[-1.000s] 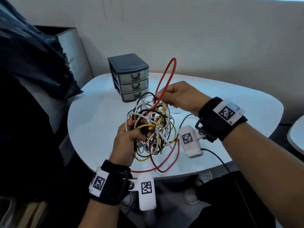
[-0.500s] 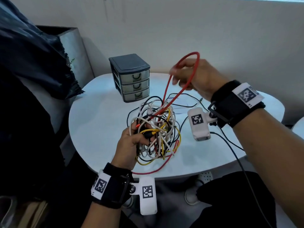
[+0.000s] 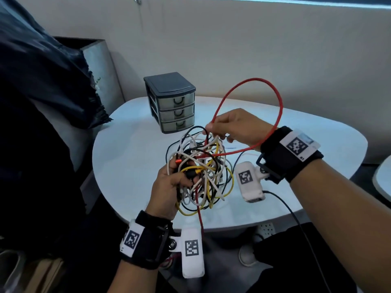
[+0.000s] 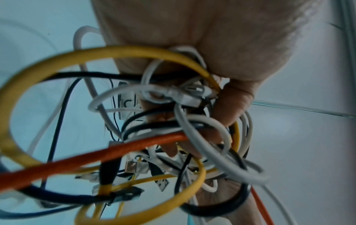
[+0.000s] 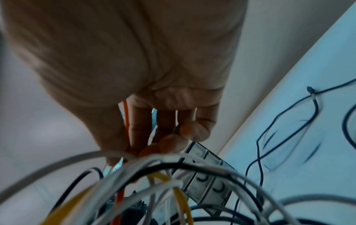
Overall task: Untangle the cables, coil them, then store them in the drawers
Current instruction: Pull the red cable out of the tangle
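Each bare forearm carries a wide black wrist strap (image 3: 283,153) bearing a white label printed with a square black-and-white coded marker. A white, rounded camera housing (image 3: 249,180) with its own coded marker mounts on a bracket at each strap. A thin black lead (image 3: 296,220) exits the right housing. Dark trousers and a light perforated shoe (image 3: 247,254) are visible below.

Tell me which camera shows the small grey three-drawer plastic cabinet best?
The head view: the small grey three-drawer plastic cabinet stands whole on the white table, drawers shut. The right wrist view shows only its blurred drawer fronts behind cables; the left wrist view barely shows it.
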A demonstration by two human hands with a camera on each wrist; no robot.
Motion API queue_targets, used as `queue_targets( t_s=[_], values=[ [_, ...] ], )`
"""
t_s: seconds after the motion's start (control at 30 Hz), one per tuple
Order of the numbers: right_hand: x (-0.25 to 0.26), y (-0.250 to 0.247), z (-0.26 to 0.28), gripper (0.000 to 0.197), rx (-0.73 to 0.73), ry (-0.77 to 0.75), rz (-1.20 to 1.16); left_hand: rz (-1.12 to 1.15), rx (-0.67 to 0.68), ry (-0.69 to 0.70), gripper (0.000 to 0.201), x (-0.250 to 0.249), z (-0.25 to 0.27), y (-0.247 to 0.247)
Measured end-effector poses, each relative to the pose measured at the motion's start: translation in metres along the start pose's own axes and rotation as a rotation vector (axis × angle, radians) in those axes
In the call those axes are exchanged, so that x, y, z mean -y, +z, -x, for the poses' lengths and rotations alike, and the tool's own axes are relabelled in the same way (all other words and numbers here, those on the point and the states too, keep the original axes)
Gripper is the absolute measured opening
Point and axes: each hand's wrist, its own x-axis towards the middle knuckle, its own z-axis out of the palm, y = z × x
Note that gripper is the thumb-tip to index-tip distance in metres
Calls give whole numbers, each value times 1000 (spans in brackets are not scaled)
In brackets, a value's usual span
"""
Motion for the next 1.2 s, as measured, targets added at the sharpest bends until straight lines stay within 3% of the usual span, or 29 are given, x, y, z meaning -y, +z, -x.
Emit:
queue_targets(
  t_s=[0.07, 0.13, 0.17, 0.23, 0.27, 0.3, 0.37, 0.47, 0.57, 0.67, 0.77, 0.87, 0.9, 1.03, 1.07, 1.1, 1.2],
  values=[
    [2, -3, 1, 27, 57, -5, 77, 40, -9, -6, 45, 1, 1, -2],
    [6, -7, -2, 19, -45, -52, 55, 83, -6, -16, 45, 1, 1, -4],
    [7, -10, -6, 19, -208, -97, -20, 82, -2, -19, 45, 2, 2, -4],
    [11, -22, -15, 20, -667, -176, -262, 72, -2, -25, 45, 2, 2, -5],
    [13, -29, -17, 20, -802, -190, -380, 75, -4, -29, 45, 2, 1, -5],
    [16, -33, -17, 19, -824, -184, -470, 80, -4, -32, 45, 2, 1, -5],
    [16, -30, -13, 18, -607, -107, -487, 93, -5, -34, 43, 2, 0, -5],
    [7, -10, -5, 19, -199, -8, -275, 67, -7, -27, 42, 2, -2, -4],
    [4, 3, -3, 19, -115, 32, -157, 78, -8, -26, 41, 3, -1, -1],
    [2, 6, -2, 33, 3, 102, 62, 83, 1, -22, 41, 2, 1, 1],
    [4, 6, 1, 28, 94, 114, 59, 101, 9, -21, 42, 0, 2, 2],
    [9, 4, 2, 14, 75, 39, -14, 82, 20, -19, 42, 0, 3, 2],
    [9, 4, 0, 12, 7, 9, -67, 83, 22, -22, 44, 0, 3, 1],
    [5, -17, -16, 20, -686, -55, -379, 96, 7, -13, 41, -2, 0, -6],
    [2, -22, -17, 22, -733, -64, -360, 93, 2, -1, 39, -3, 0, -7],
    [-2, -23, -17, 25, -700, -63, -290, 85, -9, 14, 43, -3, -1, -8],
    [-26, -10, -15, 29, -417, -12, 28, 59, -47, 60, 48, -10, -7, -11]
  ],
)
